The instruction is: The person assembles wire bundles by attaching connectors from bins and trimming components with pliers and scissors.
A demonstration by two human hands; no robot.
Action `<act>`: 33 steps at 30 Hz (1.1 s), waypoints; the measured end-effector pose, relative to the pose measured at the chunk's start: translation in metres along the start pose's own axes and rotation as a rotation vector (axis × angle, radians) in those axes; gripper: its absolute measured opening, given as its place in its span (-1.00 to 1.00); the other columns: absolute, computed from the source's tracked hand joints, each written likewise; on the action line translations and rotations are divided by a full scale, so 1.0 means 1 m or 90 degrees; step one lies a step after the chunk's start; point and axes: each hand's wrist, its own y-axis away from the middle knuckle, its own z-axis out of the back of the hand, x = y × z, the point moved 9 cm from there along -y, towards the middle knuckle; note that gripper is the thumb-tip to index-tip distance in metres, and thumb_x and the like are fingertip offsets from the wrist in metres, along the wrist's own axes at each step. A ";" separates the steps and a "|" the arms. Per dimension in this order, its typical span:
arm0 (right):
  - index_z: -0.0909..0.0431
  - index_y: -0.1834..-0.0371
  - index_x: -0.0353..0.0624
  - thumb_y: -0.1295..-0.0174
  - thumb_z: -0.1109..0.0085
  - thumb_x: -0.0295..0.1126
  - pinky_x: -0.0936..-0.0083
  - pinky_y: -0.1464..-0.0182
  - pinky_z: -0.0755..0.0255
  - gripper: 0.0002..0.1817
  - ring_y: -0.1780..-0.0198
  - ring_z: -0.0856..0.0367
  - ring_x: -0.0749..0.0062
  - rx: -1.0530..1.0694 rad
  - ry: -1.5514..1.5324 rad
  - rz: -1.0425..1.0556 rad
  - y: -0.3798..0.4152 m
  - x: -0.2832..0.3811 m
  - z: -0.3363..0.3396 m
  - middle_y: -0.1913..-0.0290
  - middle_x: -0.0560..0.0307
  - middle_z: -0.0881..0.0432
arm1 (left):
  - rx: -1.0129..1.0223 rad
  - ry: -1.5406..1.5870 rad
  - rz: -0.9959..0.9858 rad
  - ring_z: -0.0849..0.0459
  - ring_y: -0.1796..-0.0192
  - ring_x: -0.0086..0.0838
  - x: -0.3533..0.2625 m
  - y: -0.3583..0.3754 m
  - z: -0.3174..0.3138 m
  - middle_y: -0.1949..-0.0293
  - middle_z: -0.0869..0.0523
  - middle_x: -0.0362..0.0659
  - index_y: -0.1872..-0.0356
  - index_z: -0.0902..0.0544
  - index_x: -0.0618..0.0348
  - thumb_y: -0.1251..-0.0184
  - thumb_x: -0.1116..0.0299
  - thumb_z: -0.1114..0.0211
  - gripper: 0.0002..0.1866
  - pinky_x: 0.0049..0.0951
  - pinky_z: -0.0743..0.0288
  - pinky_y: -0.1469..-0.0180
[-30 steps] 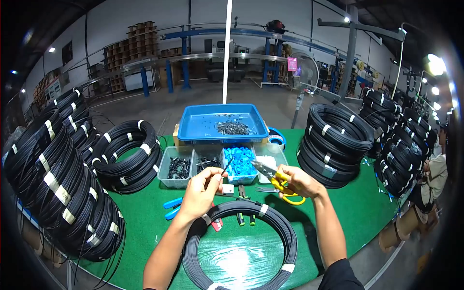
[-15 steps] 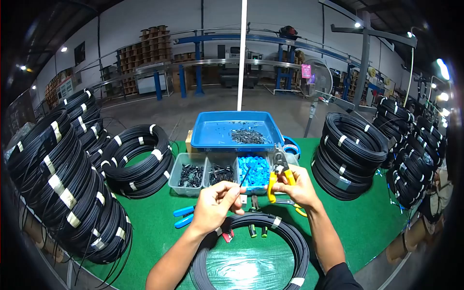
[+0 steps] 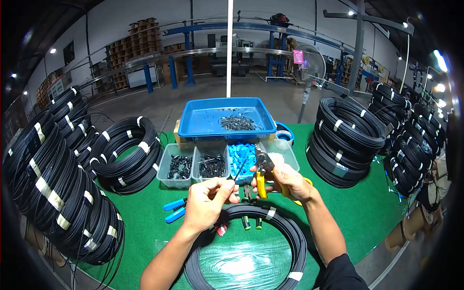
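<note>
My left hand [image 3: 209, 200] pinches a thin black cable end [image 3: 240, 170] that points up and to the right. In my right hand [image 3: 292, 182] is a yellow-handled stripping tool [image 3: 261, 181], its dark metal jaws upward, just right of the cable end and apart from it. Below both hands lies a large coil of black cable [image 3: 300, 241] with white tape bands. Behind them, clear bins hold black parts [image 3: 211, 166] and blue connectors [image 3: 242, 162]. A blue tray [image 3: 186, 126] with short black pieces stands beyond.
Blue-handled pliers [image 3: 175, 210], green-and-black handles [image 3: 246, 223] and a small red item [image 3: 221, 230] lie near the coil. Stacked cable coils stand at left [image 3: 53, 193] and right [image 3: 338, 154]. At the far right edge part of a person [image 3: 430, 193] shows.
The view has shifted slightly, so the scene sits further left. My right hand has turned the yellow tool more upright and brought it nearer to the cable end.
</note>
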 end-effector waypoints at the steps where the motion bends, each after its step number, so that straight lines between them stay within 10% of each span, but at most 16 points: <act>1: -0.32 -0.44 -0.17 -0.44 0.01 0.23 0.36 -0.07 -0.55 -0.24 -0.03 -0.67 0.37 0.002 0.023 -0.004 0.000 0.001 0.001 -0.04 0.10 -0.66 | -0.011 0.017 -0.022 -0.72 0.45 -0.52 -0.001 0.000 0.001 0.47 -0.73 -0.14 0.21 -0.70 0.37 -0.54 0.32 -0.22 -0.74 -0.52 -0.66 0.33; 21: -0.47 -0.20 -0.22 -0.45 0.03 0.19 0.58 0.28 -0.46 -0.36 0.11 -0.67 0.44 -0.070 0.102 0.033 -0.001 0.012 0.004 0.09 0.08 -0.69 | -0.023 0.056 0.005 -0.59 0.60 -0.63 -0.008 0.007 -0.003 0.59 -0.65 -0.17 0.27 -0.72 0.40 -0.51 0.33 -0.27 -0.73 -0.60 -0.53 0.58; 33: -0.50 -0.19 -0.21 -0.45 0.03 0.21 0.58 0.13 -0.43 -0.35 0.14 -0.61 0.53 -0.077 0.162 0.018 -0.001 0.013 0.002 0.14 0.17 -0.68 | -0.022 0.044 0.018 -0.56 0.61 -0.65 -0.008 0.005 -0.002 0.60 -0.63 -0.20 0.28 -0.71 0.38 -0.51 0.32 -0.27 -0.73 -0.61 -0.50 0.59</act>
